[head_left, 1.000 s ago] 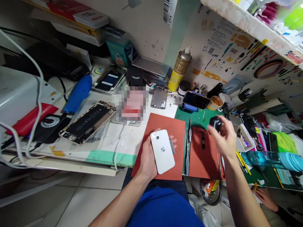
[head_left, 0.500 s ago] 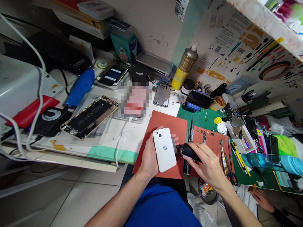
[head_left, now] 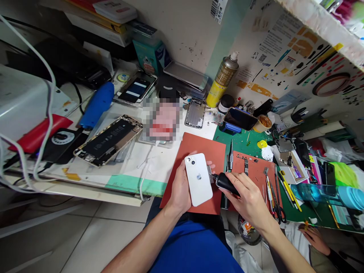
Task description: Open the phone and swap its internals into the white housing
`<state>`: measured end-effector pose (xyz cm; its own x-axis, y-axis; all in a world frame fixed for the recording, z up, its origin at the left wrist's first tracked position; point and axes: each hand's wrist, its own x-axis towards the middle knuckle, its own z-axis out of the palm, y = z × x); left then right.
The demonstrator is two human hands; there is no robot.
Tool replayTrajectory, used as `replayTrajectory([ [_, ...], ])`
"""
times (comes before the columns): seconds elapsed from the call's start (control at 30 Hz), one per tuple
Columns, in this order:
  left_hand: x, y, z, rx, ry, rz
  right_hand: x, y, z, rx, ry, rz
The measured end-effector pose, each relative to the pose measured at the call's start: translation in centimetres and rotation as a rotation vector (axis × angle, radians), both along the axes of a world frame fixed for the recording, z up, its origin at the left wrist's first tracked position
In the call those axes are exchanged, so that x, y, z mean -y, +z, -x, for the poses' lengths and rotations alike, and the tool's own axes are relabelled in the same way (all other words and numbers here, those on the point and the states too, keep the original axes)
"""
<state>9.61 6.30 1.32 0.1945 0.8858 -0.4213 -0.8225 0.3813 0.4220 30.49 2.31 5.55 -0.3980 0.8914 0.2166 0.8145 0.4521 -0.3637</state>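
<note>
A white smartphone (head_left: 199, 180) lies back up in my left hand (head_left: 182, 187), its twin-lens camera at the upper left corner. The palm supports its left side, and fingertips show beyond the right edge. From that right edge sticks out a thin, see-through or shiny piece (head_left: 210, 174), too small to name. My right hand (head_left: 246, 193) is closed around a black handheld tool (head_left: 225, 182) with a narrow tip. This tip points left and meets the thin piece, or nearly so; exact contact is unclear. Beneath the phone is a reddish-brown mat (head_left: 196, 146).
An opened phone (head_left: 109, 140) lies on the left. A screwdriver-like tool (head_left: 230, 155) rests right of the mat. Tweezers (head_left: 268, 189), scissors (head_left: 280, 212) and a blue bottle (head_left: 327, 193) sit farther right. A spray can (head_left: 223, 79) stands behind. Another person's hand (head_left: 314, 239) shows lower right.
My right hand has shifted slightly left, bringing the black tool's tip closer to the phone's right edge. The phone stays in my left hand, nearly unmoved.
</note>
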Motion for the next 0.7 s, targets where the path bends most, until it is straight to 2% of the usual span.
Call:
replayTrajectory([
  [0.53,0.1,0.0,-0.1,0.088,0.031,0.001,1.4,1.0,0.3,0.054,0.000,0.034],
  [0.7,0.1,-0.2,0.0,0.086,0.029,0.021,2.1,1.9,-0.1,-0.039,-0.050,0.060],
])
